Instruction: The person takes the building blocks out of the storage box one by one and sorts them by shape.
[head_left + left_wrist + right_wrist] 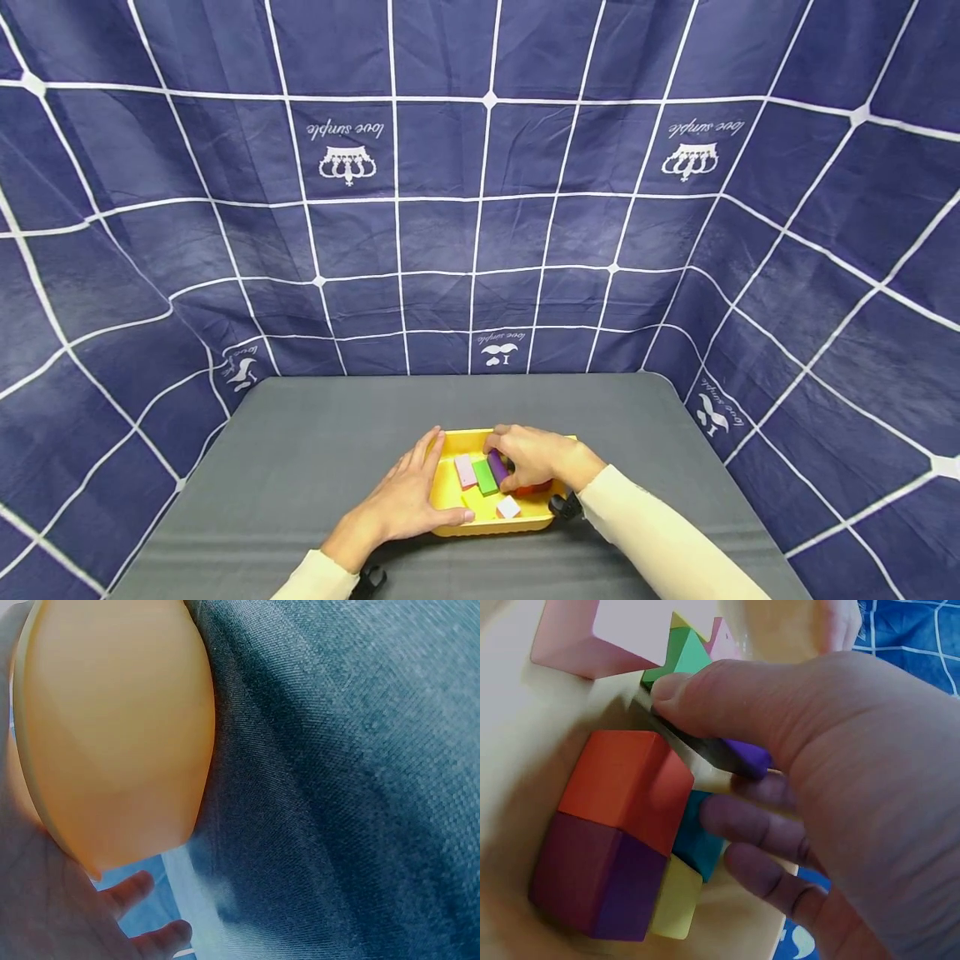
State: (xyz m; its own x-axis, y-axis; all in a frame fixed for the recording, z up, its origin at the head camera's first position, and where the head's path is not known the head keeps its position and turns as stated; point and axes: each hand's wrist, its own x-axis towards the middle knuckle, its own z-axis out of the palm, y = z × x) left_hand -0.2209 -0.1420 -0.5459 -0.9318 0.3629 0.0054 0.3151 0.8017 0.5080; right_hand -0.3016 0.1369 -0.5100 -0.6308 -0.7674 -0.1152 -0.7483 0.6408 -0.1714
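Observation:
A yellow tray (491, 528) holds several coloured blocks. My left hand (405, 492) rests against the tray's left end, fingers spread along the side and thumb over the front rim. In the left wrist view the tray's outer wall (120, 735) fills the space beside the palm. Inside the tray, my right hand (536, 454) pinches a purple block (497, 469) between thumb and fingers. Left of that block lie a green block (484, 477) and a pink block (465, 472). A pale pink block (507, 507) sits near the front wall.
Under the right hand, an orange block (622, 780) stands by a dark purple block (592, 877), a teal block (697, 832) and a yellow block (676, 900). Grey cloth (337, 442) covers the table. Blue checked curtains (435, 233) surround it at the back and sides.

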